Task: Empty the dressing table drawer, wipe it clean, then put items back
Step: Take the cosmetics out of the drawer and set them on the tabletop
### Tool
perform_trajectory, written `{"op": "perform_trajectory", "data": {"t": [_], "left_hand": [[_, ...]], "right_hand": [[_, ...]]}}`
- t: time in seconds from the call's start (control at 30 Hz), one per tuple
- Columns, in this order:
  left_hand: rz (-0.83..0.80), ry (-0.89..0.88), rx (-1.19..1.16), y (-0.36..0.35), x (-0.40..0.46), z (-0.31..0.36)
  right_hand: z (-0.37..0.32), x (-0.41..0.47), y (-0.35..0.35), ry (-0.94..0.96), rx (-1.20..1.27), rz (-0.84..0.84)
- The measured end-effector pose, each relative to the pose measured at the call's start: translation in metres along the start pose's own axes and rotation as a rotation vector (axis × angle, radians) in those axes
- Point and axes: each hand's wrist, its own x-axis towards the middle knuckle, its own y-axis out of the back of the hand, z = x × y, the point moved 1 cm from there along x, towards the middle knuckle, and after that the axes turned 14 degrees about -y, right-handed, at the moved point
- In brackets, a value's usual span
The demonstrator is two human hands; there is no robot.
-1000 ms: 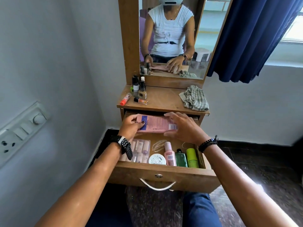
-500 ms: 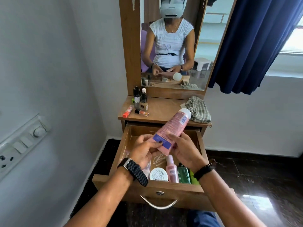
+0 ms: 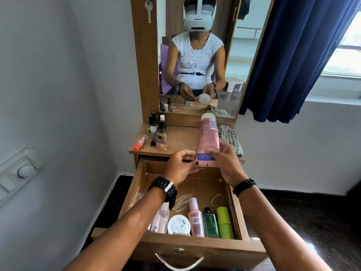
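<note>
The wooden drawer (image 3: 197, 246) stands pulled out below the dressing table top (image 3: 179, 140). My right hand (image 3: 224, 162) grips the lower end of a pink tube (image 3: 208, 137) with a white cap, held nearly upright above the drawer's back. My left hand (image 3: 180, 168) sits just left of the tube's base, fingers curled, its fingertips at the tube's bottom edge. At the drawer's front lie a white round tin (image 3: 179, 224), a pink bottle (image 3: 195, 217), a dark green bottle (image 3: 210, 222), a lime green tube (image 3: 224, 220) and clear packets (image 3: 161, 217).
On the table top stand several small dark bottles (image 3: 158, 128), an orange-capped stick (image 3: 140, 142) and a checked cloth (image 3: 229, 138). A mirror (image 3: 197, 55) rises behind. A grey wall with a switch panel (image 3: 17, 173) is left, a blue curtain (image 3: 293, 55) right.
The pink tube came up out of the drawer from lying flat and turned nearly upright. Both hands rose with it, and my left hand slid to its base.
</note>
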Motion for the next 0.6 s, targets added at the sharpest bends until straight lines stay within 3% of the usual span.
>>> {"op": "perform_trajectory", "data": {"t": [0.2, 0.33, 0.6], "left_hand": [[0.004, -0.100, 0.310, -0.029, 0.044, -0.011], [0.026, -0.111, 0.403, -0.043, 0.052, -0.019], [-0.035, -0.157, 0.536, -0.036, 0.051, -0.026]], "right_hand": [[-0.010, 0.039, 0.016, 0.090, -0.200, 0.276], [0.003, 0.061, 0.026, -0.008, -0.417, 0.441], [0.007, 0.040, 0.028, 0.029, -0.423, 0.474]]}}
